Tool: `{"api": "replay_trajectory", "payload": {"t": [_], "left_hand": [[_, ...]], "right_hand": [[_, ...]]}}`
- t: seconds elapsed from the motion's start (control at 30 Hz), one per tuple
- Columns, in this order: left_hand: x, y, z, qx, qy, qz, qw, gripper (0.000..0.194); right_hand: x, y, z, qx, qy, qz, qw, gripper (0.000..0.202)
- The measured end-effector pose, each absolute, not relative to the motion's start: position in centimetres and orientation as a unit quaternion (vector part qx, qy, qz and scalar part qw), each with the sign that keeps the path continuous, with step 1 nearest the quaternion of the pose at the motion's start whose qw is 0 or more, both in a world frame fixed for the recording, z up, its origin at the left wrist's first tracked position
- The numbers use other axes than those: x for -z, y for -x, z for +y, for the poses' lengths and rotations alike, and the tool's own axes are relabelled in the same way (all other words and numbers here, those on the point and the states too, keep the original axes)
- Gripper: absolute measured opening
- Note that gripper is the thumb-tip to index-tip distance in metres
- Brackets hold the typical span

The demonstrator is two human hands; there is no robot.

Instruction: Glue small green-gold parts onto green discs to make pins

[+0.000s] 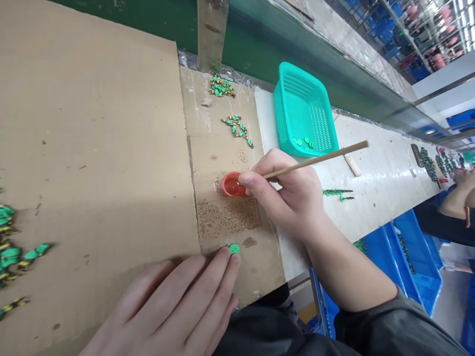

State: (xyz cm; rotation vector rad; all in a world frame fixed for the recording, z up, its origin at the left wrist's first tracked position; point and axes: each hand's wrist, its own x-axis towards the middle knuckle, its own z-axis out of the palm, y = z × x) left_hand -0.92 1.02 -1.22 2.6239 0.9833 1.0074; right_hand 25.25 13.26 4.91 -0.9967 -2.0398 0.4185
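Observation:
My right hand is closed in a pinch around a thin wooden stick. The stick's lower end is at a small red cup with shiny liquid inside; my fingers partly cover the cup's right side. At lower centre, my left hand rests palm down on the cardboard. Its fingertips press on a small round green disc, holding it against the surface. Part of the disc is under the fingertips, and the left palm is hidden. Brown speckles cover the cardboard between cup and disc.
Green, yellow and black small pieces lie in a pile, a loose cluster and at left. Several green discs are in a turquoise basket. Blue bins stand below the table edge. Another person's arm is at far right.

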Motion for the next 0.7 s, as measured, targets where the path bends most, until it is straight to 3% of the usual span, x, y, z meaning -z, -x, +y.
{"api": "replay_trajectory", "payload": {"t": [0.43,0.7], "left_hand": [[2.3,2.5,-0.2,-0.294,-0.895,0.325,0.081,0.041],[2.3,2.1,0.3,-0.299,-0.892,0.33,0.079,0.047]], "right_hand": [[-5.7,-26.1,10.2,-0.156,0.43,-0.755,0.47,0.03],[-4.3,-26.6,8.4,-0.161,0.465,-0.758,0.428,0.027]]}}
